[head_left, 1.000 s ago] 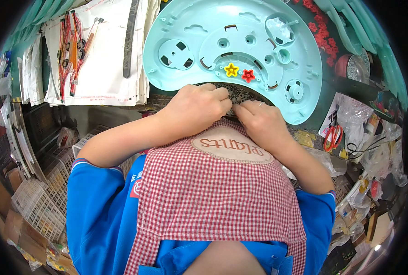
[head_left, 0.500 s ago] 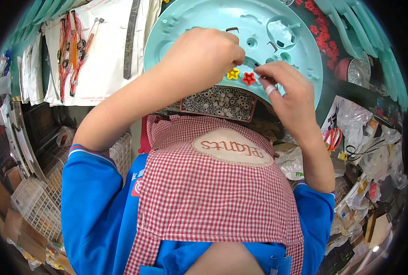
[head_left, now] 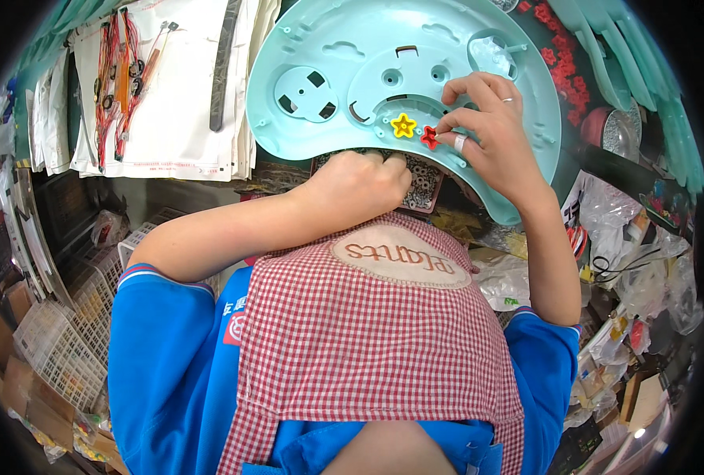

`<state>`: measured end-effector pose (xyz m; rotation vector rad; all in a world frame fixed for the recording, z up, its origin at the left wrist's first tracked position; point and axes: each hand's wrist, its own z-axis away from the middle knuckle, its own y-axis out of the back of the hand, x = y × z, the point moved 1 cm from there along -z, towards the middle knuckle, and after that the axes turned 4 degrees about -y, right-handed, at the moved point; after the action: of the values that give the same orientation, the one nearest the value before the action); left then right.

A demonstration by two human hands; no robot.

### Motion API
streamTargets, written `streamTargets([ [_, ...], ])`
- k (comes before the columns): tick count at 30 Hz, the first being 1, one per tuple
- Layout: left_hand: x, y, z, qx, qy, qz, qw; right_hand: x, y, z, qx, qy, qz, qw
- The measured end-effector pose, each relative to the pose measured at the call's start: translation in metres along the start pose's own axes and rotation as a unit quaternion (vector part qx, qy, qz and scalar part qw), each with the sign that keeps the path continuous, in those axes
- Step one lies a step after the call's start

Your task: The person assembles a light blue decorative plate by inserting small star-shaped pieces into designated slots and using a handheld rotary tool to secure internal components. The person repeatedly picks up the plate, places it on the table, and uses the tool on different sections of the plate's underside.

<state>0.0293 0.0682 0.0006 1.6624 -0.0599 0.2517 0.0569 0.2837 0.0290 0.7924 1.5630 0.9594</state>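
My right hand (head_left: 490, 119) is over the turquoise plastic shell (head_left: 304, 141), its thumb and forefinger closed on the edge of a small red star-shaped piece (head_left: 428, 138). Beside that, a yellow star-shaped piece (head_left: 403, 125) sits in the shell near its curved front edge. My left hand (head_left: 364, 182) reaches down over a shallow box of small metal hardware (head_left: 425, 180), just in front of the shell. Its fingers are curled together and the tips are hidden, so what they pinch does not show.
To the left, a stack of white bags (head_left: 182, 95) carries red wire bundles (head_left: 114, 87) and a dark strip. Small red pieces (head_left: 565, 71) lie behind the shell at right. More turquoise shells (head_left: 605, 47) are stacked there, near a round container of metal parts (head_left: 617, 127).
My left hand has drawn back from the shell to the hardware box. My right hand has shifted slightly, its fingertips coming onto the red star, which looks tilted. The shell has turned slightly.
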Motion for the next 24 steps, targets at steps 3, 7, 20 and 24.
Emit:
streamTargets([
  [3, -0.002, 0.002, 0.001, -0.007, 0.005, -0.019, 1.000, 0.001, -0.004, 0.001, -0.034, -0.016, -0.044, 0.998],
  [7, 0.000, 0.013, 0.001, 0.019, 0.004, 0.041, 0.999, -0.001, -0.004, -0.002, -0.045, -0.022, -0.016, 0.999],
  [20, -0.074, 0.046, -0.043, 0.034, 0.142, 0.376, 0.915, 0.000, -0.002, -0.005, -0.049, -0.007, -0.010, 0.999],
  [24, -0.079, 0.035, -0.048, 0.003, 0.130, 0.299, 0.945, 0.004, -0.003, -0.004, -0.050, -0.013, -0.023, 0.998],
])
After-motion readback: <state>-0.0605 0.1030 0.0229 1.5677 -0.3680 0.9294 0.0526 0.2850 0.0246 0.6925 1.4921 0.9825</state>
